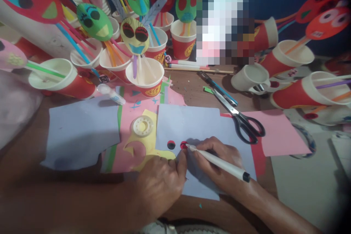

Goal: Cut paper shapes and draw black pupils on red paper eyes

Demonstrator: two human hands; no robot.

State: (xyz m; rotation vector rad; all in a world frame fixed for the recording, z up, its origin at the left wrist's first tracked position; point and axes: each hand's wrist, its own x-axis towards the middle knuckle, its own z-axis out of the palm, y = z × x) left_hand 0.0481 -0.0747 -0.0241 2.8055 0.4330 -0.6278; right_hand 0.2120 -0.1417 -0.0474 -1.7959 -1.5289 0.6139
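My right hand (pixel 219 157) is closed around a white marker pen (pixel 222 163) with a black end. Its tip rests on a small red paper circle (pixel 183 145), where a dark mark shows. My left hand (pixel 164 179) lies with its fingers curled, and one fingertip presses at the lower edge of that circle. Beside it, to the left, sits another small red circle (pixel 171 145), mostly coloured black. Both circles lie on a pale blue-grey paper sheet (pixel 189 122). Left of the sheet, a white tape roll (pixel 142 126) rests on a cut yellow paper (pixel 149 144).
Black-handled scissors (pixel 246 128) lie right of the sheet, near a blue pen (pixel 219 89). Pink paper (pixel 282 131) is at the right. Several red paper cups (pixel 153 89) with decorated face sticks stand behind, beside a white mug (pixel 251 78). A glue stick (pixel 111 94) lies left.
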